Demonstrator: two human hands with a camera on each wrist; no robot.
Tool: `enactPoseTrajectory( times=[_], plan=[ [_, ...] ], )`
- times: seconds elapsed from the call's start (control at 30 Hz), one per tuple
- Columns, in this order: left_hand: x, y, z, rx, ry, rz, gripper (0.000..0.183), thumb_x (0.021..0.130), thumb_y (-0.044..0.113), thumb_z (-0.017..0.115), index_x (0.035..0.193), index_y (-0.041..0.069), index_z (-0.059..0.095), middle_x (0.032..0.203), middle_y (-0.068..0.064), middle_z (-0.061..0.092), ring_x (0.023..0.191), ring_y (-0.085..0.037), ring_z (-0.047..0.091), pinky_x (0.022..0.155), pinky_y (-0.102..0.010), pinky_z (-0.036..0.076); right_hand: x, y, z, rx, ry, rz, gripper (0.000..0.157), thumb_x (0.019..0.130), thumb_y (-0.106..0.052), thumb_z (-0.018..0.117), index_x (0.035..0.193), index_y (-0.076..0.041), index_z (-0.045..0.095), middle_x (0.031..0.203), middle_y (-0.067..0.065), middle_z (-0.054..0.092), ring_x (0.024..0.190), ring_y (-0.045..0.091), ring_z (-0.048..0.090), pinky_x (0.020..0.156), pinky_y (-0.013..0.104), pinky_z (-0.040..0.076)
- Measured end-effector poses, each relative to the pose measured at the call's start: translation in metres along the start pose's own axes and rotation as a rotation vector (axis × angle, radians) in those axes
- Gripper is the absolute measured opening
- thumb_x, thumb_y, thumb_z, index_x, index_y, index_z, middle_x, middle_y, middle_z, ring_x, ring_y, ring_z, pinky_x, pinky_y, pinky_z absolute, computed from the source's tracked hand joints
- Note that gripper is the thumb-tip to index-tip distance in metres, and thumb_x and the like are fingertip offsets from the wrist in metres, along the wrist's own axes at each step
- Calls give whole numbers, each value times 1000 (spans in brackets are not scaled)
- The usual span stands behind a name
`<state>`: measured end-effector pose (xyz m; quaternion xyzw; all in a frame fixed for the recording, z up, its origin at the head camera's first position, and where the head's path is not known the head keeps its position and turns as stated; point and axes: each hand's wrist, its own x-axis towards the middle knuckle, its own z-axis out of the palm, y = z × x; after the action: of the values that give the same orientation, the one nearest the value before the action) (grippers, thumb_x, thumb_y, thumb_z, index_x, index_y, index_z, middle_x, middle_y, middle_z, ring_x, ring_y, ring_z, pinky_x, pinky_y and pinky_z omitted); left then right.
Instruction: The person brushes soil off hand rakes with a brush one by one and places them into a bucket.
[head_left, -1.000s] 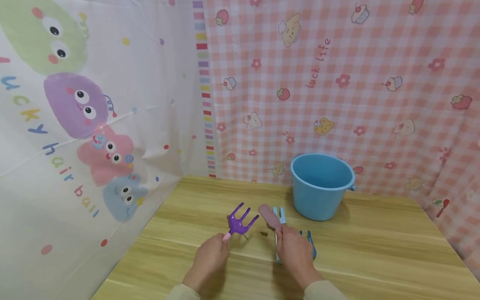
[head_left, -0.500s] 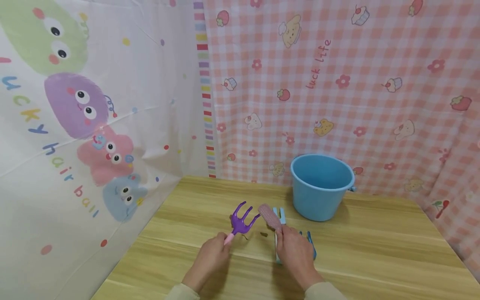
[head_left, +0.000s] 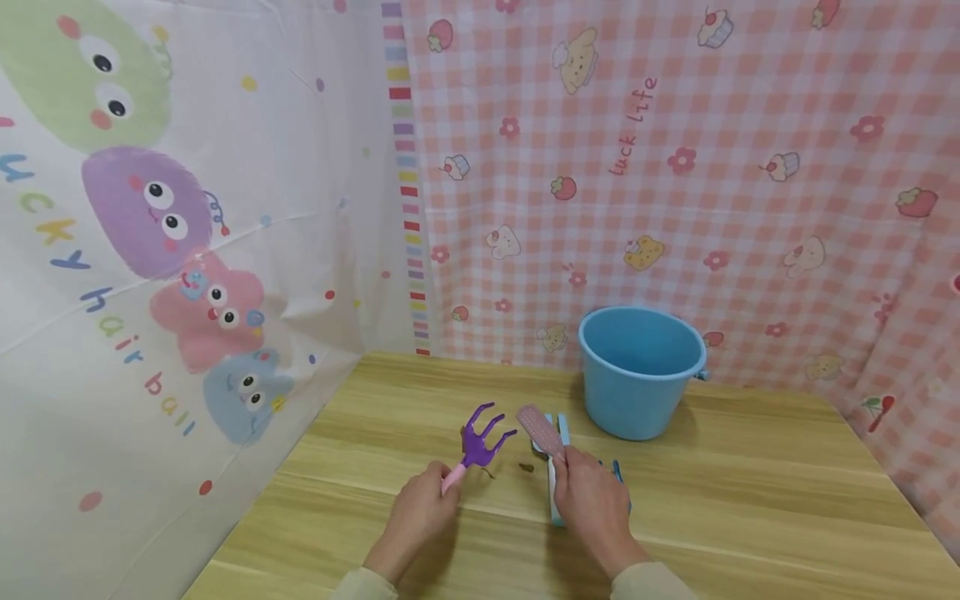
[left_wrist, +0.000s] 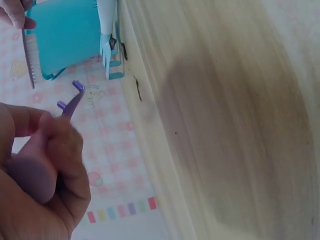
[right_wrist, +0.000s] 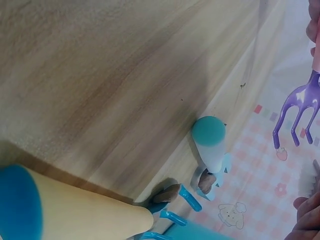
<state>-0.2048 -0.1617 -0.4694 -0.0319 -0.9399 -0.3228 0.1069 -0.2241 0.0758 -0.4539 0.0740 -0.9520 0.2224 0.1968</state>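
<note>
My left hand (head_left: 422, 510) grips the pink handle of a purple toy hand rake (head_left: 477, 446), its prongs above the table and pointing away. In my right hand (head_left: 594, 504) is a pink brush (head_left: 540, 427); the left wrist view shows its pale bristles (left_wrist: 34, 52). Below the brush lies a light-blue rake (head_left: 556, 492) with a white handle, partly covered by brush and hand. A darker blue rake (head_left: 619, 477) lies beside the right hand, mostly hidden in the head view; its cream handle (right_wrist: 90, 202) shows in the right wrist view. A brown scrap (head_left: 527, 467) lies between the hands.
A light-blue bucket (head_left: 637, 392) stands at the back right of the wooden table (head_left: 750, 483). Brown bits rest against both lying rakes, such as the brown piece (right_wrist: 206, 181) on the light-blue one. A checked cloth (head_left: 510, 192) hangs behind.
The purple rake has swung slightly to the right over the last second. The light-blue rake's head has shifted or turned a little under the brush. The right hand has barely moved.
</note>
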Motion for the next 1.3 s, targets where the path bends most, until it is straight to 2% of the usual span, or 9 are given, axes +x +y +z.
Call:
enactPoseTrajectory(
  times=[0.1, 0.27, 0.33, 0.5, 0.77, 0.93, 1.07, 1.2, 1.3],
  plan=[
    [0, -1, 0, 25, 41, -6, 24, 95, 19, 60, 108, 0, 65, 69, -2, 57, 57, -16, 51, 51, -33, 43, 0, -1, 0, 6, 10, -8, 18, 98, -24, 60, 97, -8, 67, 80, 8, 64, 67, 31, 63, 48, 45, 44],
    [2, -2, 0, 61, 85, -6, 26, 101, 26, 53, 98, 5, 68, 61, 3, 48, 52, -14, 45, 47, -31, 38, -1, -2, 1, 14, 28, -19, 16, 97, -23, 61, 95, -8, 66, 79, 8, 64, 67, 31, 63, 47, 45, 43],
    [3, -2, 0, 69, 99, -3, 24, 101, 25, 54, 94, 6, 67, 61, 3, 47, 52, -13, 43, 47, -30, 36, -1, -2, 1, 16, 28, -19, 16, 97, -23, 61, 95, -8, 66, 79, 8, 64, 67, 31, 64, 47, 45, 43],
    [3, -1, -1, 60, 134, -8, 20, 98, 21, 58, 100, 4, 68, 64, 3, 51, 53, -13, 46, 47, -31, 38, -1, -2, 1, 23, 22, -20, 16, 97, -23, 61, 93, -8, 66, 76, 7, 63, 65, 31, 62, 46, 44, 42],
    [1, 0, 2, 7, 93, -37, 22, 97, 18, 58, 108, -1, 61, 62, 2, 49, 47, -12, 42, 43, -28, 36, -1, -1, 2, 36, 37, -50, 16, 97, -22, 62, 86, -11, 63, 71, 6, 61, 59, 27, 59, 43, 41, 39],
    [1, -1, 4, 112, 84, -21, 26, 98, 18, 57, 115, -2, 59, 68, -1, 55, 51, -15, 48, 45, -31, 40, -2, -1, 2, 39, 42, -57, 14, 97, -22, 62, 90, -10, 65, 73, 6, 63, 60, 28, 60, 44, 42, 40],
    [0, 2, 4, 180, 63, 1, 26, 103, 20, 50, 114, -1, 60, 74, -6, 59, 57, -22, 55, 50, -37, 47, -2, -1, 2, 45, 50, -56, 12, 96, -22, 63, 91, -11, 66, 75, 6, 64, 61, 29, 61, 45, 43, 41],
    [-3, 6, 4, 274, 47, 39, 18, 102, 20, 53, 103, 3, 60, 72, -3, 55, 56, -21, 53, 49, -36, 45, -2, -1, 4, 51, 54, -74, 12, 96, -23, 64, 94, -11, 68, 75, 5, 64, 60, 24, 59, 46, 39, 41],
    [-6, 9, 5, 361, 78, 89, 12, 96, 17, 62, 94, 6, 58, 68, 0, 49, 51, -16, 46, 45, -31, 40, -3, 0, 5, 57, 63, -100, 12, 96, -23, 65, 93, -12, 68, 73, 2, 62, 58, 19, 56, 46, 36, 40]
  ],
)
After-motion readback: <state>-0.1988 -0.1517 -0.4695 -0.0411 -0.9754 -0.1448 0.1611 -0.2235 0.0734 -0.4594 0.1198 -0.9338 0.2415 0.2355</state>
